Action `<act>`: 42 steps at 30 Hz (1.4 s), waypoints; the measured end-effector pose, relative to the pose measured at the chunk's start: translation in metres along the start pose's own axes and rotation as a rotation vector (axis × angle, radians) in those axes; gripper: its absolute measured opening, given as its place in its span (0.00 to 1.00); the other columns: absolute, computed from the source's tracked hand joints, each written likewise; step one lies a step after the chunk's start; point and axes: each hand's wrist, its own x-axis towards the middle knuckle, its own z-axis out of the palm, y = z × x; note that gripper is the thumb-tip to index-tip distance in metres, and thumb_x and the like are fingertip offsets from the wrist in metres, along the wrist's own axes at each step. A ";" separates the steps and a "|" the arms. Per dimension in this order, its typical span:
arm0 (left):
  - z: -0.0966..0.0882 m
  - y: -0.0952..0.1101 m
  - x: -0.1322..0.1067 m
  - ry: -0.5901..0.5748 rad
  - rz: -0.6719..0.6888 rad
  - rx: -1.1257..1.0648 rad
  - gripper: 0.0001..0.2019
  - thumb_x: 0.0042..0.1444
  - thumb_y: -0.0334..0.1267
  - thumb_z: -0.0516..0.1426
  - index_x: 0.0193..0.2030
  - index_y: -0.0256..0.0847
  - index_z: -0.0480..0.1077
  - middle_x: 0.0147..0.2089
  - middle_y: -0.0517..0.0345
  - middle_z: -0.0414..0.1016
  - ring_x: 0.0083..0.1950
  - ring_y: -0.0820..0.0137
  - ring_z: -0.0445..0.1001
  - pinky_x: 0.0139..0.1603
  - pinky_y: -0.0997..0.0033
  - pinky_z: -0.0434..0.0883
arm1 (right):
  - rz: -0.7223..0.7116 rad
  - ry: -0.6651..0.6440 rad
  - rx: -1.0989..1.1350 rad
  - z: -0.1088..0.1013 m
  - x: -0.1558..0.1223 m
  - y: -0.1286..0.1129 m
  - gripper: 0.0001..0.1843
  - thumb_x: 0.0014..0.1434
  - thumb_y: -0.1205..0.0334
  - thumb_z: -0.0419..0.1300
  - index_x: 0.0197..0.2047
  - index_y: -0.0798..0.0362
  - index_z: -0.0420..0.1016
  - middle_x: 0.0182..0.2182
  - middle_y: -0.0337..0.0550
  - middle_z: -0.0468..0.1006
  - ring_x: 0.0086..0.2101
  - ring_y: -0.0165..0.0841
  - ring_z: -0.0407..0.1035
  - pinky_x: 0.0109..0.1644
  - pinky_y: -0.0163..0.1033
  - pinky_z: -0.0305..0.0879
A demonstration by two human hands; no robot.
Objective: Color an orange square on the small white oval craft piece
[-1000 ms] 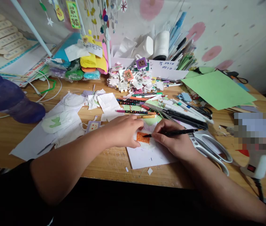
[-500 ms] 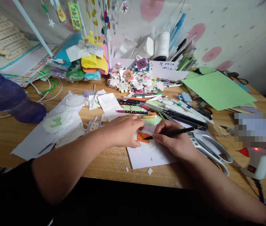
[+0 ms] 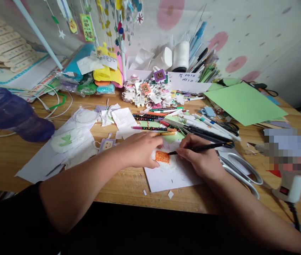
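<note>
We pin small white mesh piece (image 3: 163,158) flat under left hand (image 3: 139,148); right hand (image 3: 200,157) pinches black pen (image 3: 200,148), tip on orange patch. Since a second ago, orange fill reads wider, colouring advancing. Scissors (image 3: 242,170) right of grip.

Right hand (image 3: 200,161) colours the mesh piece (image 3: 163,158) with a pen (image 3: 203,147) — left hand (image 3: 139,148) pins it.
</note>
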 end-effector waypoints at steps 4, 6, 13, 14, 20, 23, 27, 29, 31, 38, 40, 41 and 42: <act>0.001 -0.001 0.000 -0.003 -0.008 -0.014 0.19 0.41 0.45 0.59 0.42 0.43 0.66 0.44 0.56 0.67 0.45 0.62 0.68 0.41 0.66 0.64 | -0.009 -0.012 0.038 0.001 0.000 0.001 0.07 0.48 0.66 0.61 0.23 0.52 0.66 0.17 0.33 0.66 0.19 0.25 0.57 0.21 0.34 0.50; 0.001 -0.001 0.000 -0.004 -0.014 -0.017 0.19 0.41 0.45 0.59 0.42 0.44 0.66 0.44 0.56 0.67 0.44 0.62 0.68 0.40 0.66 0.64 | -0.023 -0.031 -0.002 0.002 0.000 -0.001 0.08 0.49 0.66 0.62 0.22 0.52 0.66 0.18 0.33 0.67 0.19 0.24 0.57 0.22 0.33 0.50; 0.000 0.001 0.000 -0.012 -0.030 -0.007 0.21 0.41 0.46 0.60 0.44 0.44 0.67 0.44 0.55 0.68 0.44 0.62 0.68 0.40 0.65 0.64 | -0.035 -0.089 -0.022 0.000 -0.002 -0.003 0.08 0.48 0.66 0.62 0.22 0.54 0.66 0.18 0.33 0.66 0.19 0.23 0.56 0.22 0.33 0.50; -0.001 0.001 -0.001 -0.011 -0.033 -0.004 0.21 0.41 0.45 0.60 0.44 0.44 0.66 0.44 0.55 0.68 0.44 0.62 0.68 0.40 0.65 0.64 | -0.033 -0.099 -0.012 0.000 -0.002 -0.003 0.08 0.48 0.66 0.62 0.22 0.54 0.66 0.18 0.33 0.66 0.19 0.23 0.56 0.22 0.33 0.49; -0.001 0.002 -0.001 -0.008 -0.035 -0.002 0.21 0.41 0.46 0.60 0.43 0.45 0.66 0.45 0.55 0.69 0.45 0.61 0.69 0.41 0.65 0.65 | -0.028 -0.125 0.027 -0.003 -0.003 -0.001 0.08 0.47 0.67 0.62 0.22 0.54 0.66 0.17 0.32 0.65 0.19 0.23 0.55 0.22 0.32 0.49; 0.000 0.001 -0.001 -0.007 -0.034 -0.006 0.21 0.41 0.46 0.60 0.44 0.44 0.66 0.44 0.55 0.69 0.44 0.61 0.69 0.41 0.64 0.65 | -0.014 -0.123 0.045 -0.003 -0.003 0.002 0.08 0.47 0.68 0.63 0.22 0.54 0.67 0.17 0.32 0.65 0.19 0.23 0.55 0.22 0.33 0.49; -0.004 0.003 -0.003 0.003 -0.024 -0.115 0.21 0.41 0.43 0.60 0.45 0.43 0.66 0.46 0.55 0.68 0.46 0.63 0.68 0.43 0.65 0.64 | -0.009 -0.038 0.288 -0.003 -0.002 0.003 0.08 0.47 0.68 0.63 0.21 0.53 0.67 0.16 0.33 0.65 0.18 0.24 0.56 0.20 0.32 0.47; -0.008 0.006 -0.005 0.017 -0.029 -0.248 0.25 0.42 0.43 0.61 0.49 0.43 0.63 0.43 0.56 0.67 0.41 0.67 0.67 0.41 0.68 0.64 | -0.044 0.014 0.402 -0.002 -0.002 0.000 0.07 0.48 0.66 0.63 0.23 0.52 0.68 0.16 0.33 0.66 0.18 0.25 0.57 0.21 0.33 0.49; -0.010 0.010 -0.008 0.026 -0.028 -0.385 0.29 0.43 0.41 0.60 0.54 0.44 0.59 0.38 0.59 0.65 0.35 0.71 0.65 0.36 0.71 0.64 | -0.086 0.028 0.450 -0.001 -0.001 -0.004 0.06 0.48 0.64 0.63 0.24 0.51 0.69 0.18 0.34 0.68 0.20 0.26 0.60 0.23 0.34 0.53; -0.006 0.015 -0.010 0.070 0.015 -0.591 0.30 0.45 0.37 0.59 0.56 0.47 0.53 0.32 0.64 0.60 0.32 0.74 0.62 0.33 0.73 0.63 | -0.106 0.000 0.434 0.002 -0.004 -0.006 0.07 0.49 0.62 0.66 0.28 0.51 0.70 0.22 0.36 0.71 0.23 0.28 0.64 0.26 0.35 0.58; -0.006 0.016 -0.011 0.063 0.009 -0.587 0.30 0.45 0.37 0.59 0.56 0.48 0.54 0.33 0.63 0.61 0.33 0.73 0.63 0.34 0.72 0.64 | -0.109 -0.011 0.385 0.002 -0.005 -0.003 0.07 0.49 0.62 0.66 0.28 0.51 0.70 0.23 0.36 0.71 0.23 0.28 0.63 0.26 0.35 0.57; -0.006 0.017 -0.011 0.060 0.003 -0.578 0.30 0.44 0.37 0.59 0.56 0.48 0.54 0.34 0.62 0.62 0.34 0.73 0.64 0.35 0.71 0.65 | -0.114 -0.017 0.365 0.003 -0.005 -0.002 0.07 0.50 0.62 0.66 0.29 0.51 0.70 0.23 0.36 0.71 0.23 0.28 0.62 0.26 0.35 0.56; -0.007 0.019 -0.012 0.056 -0.002 -0.566 0.30 0.44 0.37 0.59 0.56 0.48 0.55 0.36 0.61 0.63 0.35 0.72 0.65 0.36 0.71 0.65 | -0.121 -0.022 0.346 0.003 -0.005 0.000 0.07 0.50 0.62 0.65 0.29 0.51 0.70 0.23 0.35 0.70 0.23 0.27 0.61 0.26 0.34 0.56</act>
